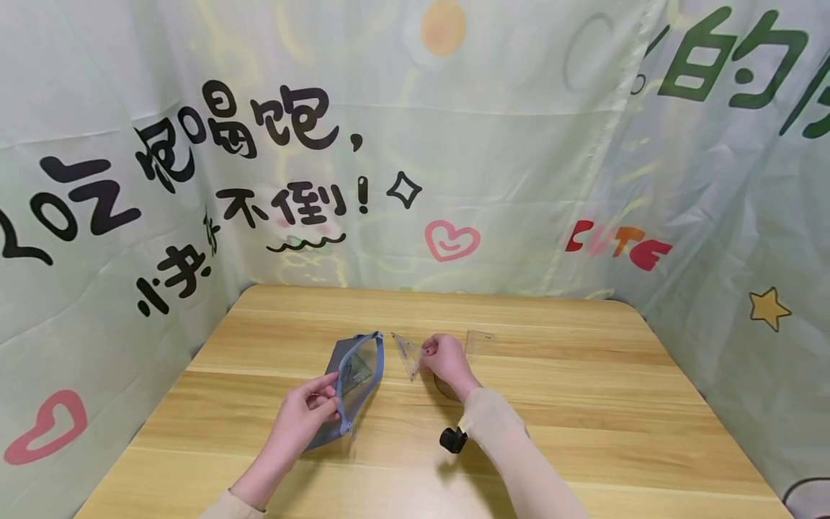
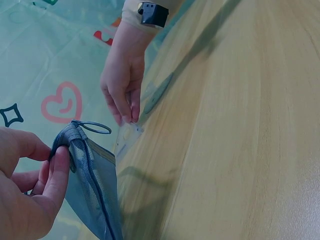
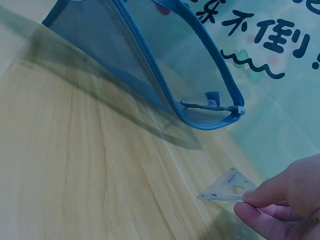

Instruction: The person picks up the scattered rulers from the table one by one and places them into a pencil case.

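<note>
My left hand [image 1: 303, 409] pinches the near side of a blue zip pouch [image 1: 340, 353], its mouth spread wide and facing right. A small greenish piece [image 1: 358, 370] shows through the opening in the head view. To the right of the pouch, my right hand [image 1: 450, 362] pinches one edge of a clear set square [image 1: 406, 356] between thumb and fingers. In the right wrist view the set square [image 3: 226, 188] has its point toward the left, low over the wood. The zip pull loop [image 2: 92, 127] sticks out at the pouch's end.
Beyond the right hand lies another clear piece with a square corner [image 1: 481, 339]. A clear piece with a curved edge [image 1: 444, 388] lies under the right wrist, partly hidden. The wooden table [image 1: 596, 404] meets printed cloth walls [image 1: 512, 238] at the back and sides.
</note>
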Motion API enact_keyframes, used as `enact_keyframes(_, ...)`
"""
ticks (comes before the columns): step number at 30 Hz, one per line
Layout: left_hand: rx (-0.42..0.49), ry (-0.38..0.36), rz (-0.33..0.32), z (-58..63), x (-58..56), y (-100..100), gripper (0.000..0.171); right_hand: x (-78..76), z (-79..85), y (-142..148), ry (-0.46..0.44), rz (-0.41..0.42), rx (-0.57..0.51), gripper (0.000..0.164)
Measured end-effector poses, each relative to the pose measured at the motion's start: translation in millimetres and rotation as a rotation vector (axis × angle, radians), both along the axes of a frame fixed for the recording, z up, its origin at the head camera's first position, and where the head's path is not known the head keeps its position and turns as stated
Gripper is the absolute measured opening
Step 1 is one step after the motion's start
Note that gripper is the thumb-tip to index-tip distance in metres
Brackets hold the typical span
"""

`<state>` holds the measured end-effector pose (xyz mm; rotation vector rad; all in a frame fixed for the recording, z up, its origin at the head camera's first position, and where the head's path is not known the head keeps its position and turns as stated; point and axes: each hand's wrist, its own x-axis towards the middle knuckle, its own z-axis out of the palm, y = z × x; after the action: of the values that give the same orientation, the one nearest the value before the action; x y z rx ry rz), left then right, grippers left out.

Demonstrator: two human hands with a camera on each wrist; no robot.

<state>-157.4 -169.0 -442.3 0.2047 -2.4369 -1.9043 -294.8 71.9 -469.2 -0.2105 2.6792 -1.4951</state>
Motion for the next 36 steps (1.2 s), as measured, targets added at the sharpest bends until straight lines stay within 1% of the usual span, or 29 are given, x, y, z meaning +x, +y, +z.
enact_keyframes(4,0.0,-0.007,0.007,-0.8,-0.1,0,0.05,2.0,0.3,0,-0.028,0.011,-0.041,0.027)
enact_keyframes(6,0.0,-0.009,0.007,-1.2,0.1,0,0.049,2.6,0.1,0,-0.023,0.021,-0.053,0.027)
enact_keyframes(13,-0.001,-0.009,0.002,-2.5,0.7,0,0.049,6.4,0.9,2,-0.045,0.007,-0.102,0.026)
enact_keyframes(20,0.0,-0.009,0.004,-2.8,-0.5,0,0.05,9.2,0.6,5,-0.031,-0.001,-0.126,0.025)
enact_keyframes(28,0.004,-0.007,0.003,-1.8,0.1,0,0.05,13.9,0.8,6,-0.078,-0.012,-0.224,0.027)
enact_keyframes(36,-0.005,-0.003,0.005,-1.0,0.1,0,0.05,19.6,-0.4,5,-0.08,-0.02,-0.287,0.027)
